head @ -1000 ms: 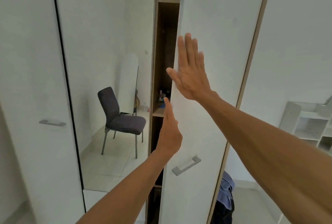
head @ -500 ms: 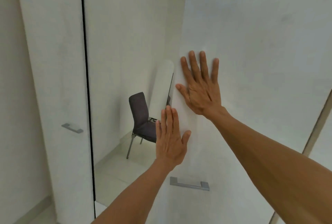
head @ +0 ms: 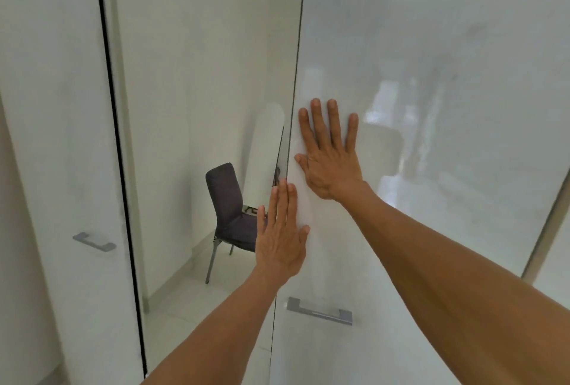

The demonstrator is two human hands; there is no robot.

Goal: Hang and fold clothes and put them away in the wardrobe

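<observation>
A glossy white wardrobe door (head: 431, 76) fills the right half of the view and lies closed against the mirrored middle panel. My right hand (head: 331, 153) presses flat on it near its left edge, fingers straight and spread. My left hand (head: 282, 235) lies flat lower down on the same edge, fingers straight and together. A grey bar handle (head: 319, 312) sits on the door below my hands. The wardrobe's inside and the clothes are hidden.
A mirror panel (head: 200, 76) to the left reflects a dark chair (head: 229, 211) and a tiled floor. Further left is another white door (head: 52, 137) with a grey handle (head: 94, 242). The right door's edge (head: 546, 230) shows at far right.
The right wardrobe door has swung shut, hiding the shelves seen a second ago. Both hands went from its edge to lying flat on its face.
</observation>
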